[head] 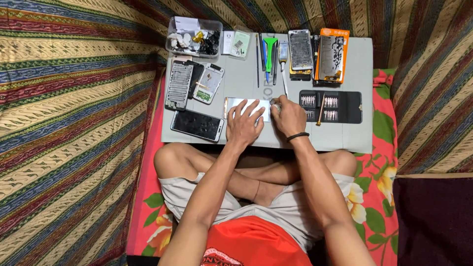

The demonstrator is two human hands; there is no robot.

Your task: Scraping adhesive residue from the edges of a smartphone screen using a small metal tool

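Crossed legs (256,177) sit below the counter (354,133). Left hand (244,123) presses flat, fingers spread, on a silver phone panel (236,106); right hand (288,116) is closed on a small tool at its right end. Judging by this, disassembly is underway; next calls for steady prying.

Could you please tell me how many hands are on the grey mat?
2: the left hand presses flat on a silver phone part; the right hand touches its right end.
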